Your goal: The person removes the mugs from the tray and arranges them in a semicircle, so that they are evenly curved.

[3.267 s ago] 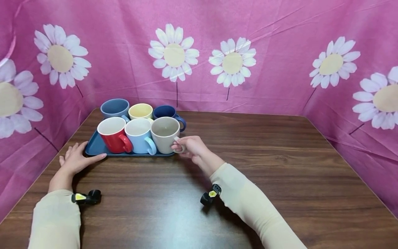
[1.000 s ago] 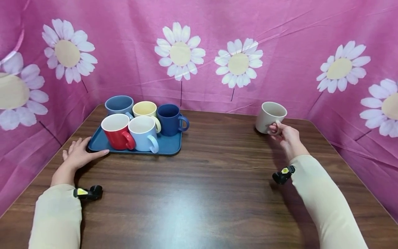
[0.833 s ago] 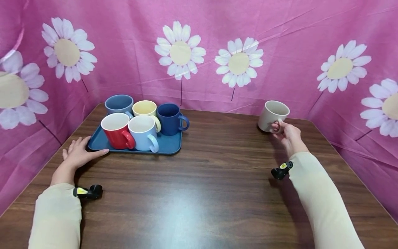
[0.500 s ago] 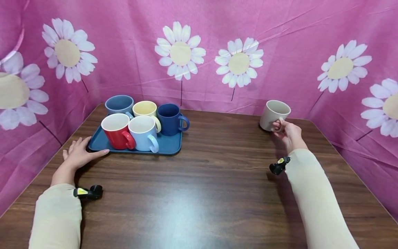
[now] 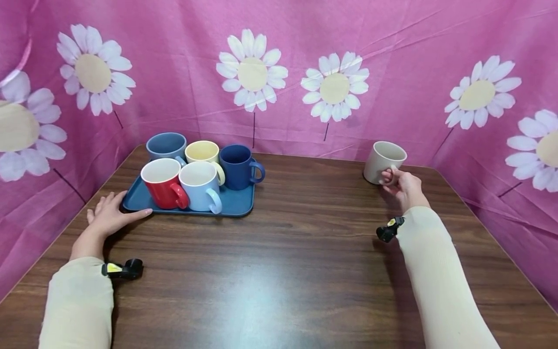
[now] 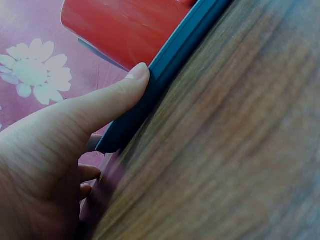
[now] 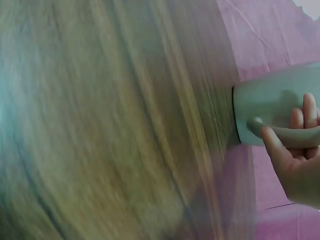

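Grey mug (image 5: 378, 164) off tray (image 5: 237, 202), far R of table (image 5: 296, 252), seemingly set down; R hand (image 5: 405, 186) clamped on its handle (image 7: 295, 136). L hand (image 5: 110, 216) spread, touching tray. Progress approx.: 1 mug out, other 5 mugs (image 5: 199, 193) left on tray.

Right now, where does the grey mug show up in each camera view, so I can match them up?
Head: right of centre, just above mid-height; the grey mug has its handle in the right hand.
Left wrist: not in it.
Right wrist: at the right edge, turned sideways, cut off by the frame.
Shared landmark: the wooden table, visible in all three.
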Tool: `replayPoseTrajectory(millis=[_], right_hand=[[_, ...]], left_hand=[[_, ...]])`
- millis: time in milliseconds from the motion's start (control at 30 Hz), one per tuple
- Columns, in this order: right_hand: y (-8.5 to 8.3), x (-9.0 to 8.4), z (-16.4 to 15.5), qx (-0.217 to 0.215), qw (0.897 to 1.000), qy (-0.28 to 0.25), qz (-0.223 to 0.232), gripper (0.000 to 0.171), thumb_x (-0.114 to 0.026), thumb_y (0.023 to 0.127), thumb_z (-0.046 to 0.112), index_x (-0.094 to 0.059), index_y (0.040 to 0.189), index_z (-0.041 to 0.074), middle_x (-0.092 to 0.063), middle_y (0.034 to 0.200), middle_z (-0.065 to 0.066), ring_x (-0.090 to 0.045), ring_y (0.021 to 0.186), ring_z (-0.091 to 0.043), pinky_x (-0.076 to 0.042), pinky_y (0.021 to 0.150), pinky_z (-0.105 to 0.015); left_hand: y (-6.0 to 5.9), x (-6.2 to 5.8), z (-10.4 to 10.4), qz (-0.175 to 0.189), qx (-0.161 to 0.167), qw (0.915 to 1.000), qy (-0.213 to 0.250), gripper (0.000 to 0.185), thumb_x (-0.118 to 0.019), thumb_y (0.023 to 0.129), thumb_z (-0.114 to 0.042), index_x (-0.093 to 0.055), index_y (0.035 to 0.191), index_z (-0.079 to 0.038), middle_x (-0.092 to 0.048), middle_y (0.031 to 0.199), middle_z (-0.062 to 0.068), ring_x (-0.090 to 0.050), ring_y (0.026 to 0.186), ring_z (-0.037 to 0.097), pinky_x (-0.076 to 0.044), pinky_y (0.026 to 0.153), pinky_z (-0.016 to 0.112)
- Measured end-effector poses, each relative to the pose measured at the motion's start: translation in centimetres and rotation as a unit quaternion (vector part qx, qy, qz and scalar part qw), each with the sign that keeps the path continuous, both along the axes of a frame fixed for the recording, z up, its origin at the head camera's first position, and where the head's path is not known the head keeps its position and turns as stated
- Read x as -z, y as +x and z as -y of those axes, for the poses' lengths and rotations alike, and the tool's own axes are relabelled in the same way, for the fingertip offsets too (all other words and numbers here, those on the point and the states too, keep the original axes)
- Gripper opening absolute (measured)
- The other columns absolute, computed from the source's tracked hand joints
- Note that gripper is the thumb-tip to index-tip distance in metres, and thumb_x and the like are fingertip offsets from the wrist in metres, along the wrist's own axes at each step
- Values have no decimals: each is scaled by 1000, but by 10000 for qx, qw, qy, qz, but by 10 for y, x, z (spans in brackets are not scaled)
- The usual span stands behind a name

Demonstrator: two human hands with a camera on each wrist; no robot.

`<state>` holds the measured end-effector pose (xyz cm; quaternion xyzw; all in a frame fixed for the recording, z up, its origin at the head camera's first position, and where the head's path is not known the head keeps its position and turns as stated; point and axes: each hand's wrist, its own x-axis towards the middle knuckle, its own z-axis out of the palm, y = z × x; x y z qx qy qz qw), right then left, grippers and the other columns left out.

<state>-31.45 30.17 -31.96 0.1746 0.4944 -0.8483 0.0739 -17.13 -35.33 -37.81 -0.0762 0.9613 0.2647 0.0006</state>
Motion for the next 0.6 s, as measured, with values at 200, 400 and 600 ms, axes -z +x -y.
replayPoseTrajectory(millis=[200, 400, 600], right_hand=[[3, -1, 0, -64, 9990, 414, -164, 30, -48, 89, 14, -64, 66, 3, -63, 61, -6, -60, 55, -17, -47, 53, -29], [4, 1, 4, 290, 9933, 998, -498, 23, -50, 87, 14, -62, 70, 4, -63, 61, -4, -60, 57, -14, -48, 54, -28], [12, 5, -2, 521, 9913, 1053, -588, 14, -55, 84, 15, -61, 73, 9, -62, 66, 0, -58, 66, -11, -47, 65, -25]], left_hand=[[1, 0, -1, 9, -7, 10000, -4, 94, -53, 75, -56, -12, 133, 7, -5, 128, 40, 6, 116, 54, 6, 81, 69], [1, -1, -1, 30, -10, 10000, -2, 95, -52, 75, -56, -12, 133, 7, -5, 128, 40, 5, 116, 54, 5, 81, 69], [1, 0, -1, 35, -15, 10000, -21, 95, -53, 75, -56, -12, 133, 7, -5, 129, 40, 5, 116, 54, 5, 81, 69]])
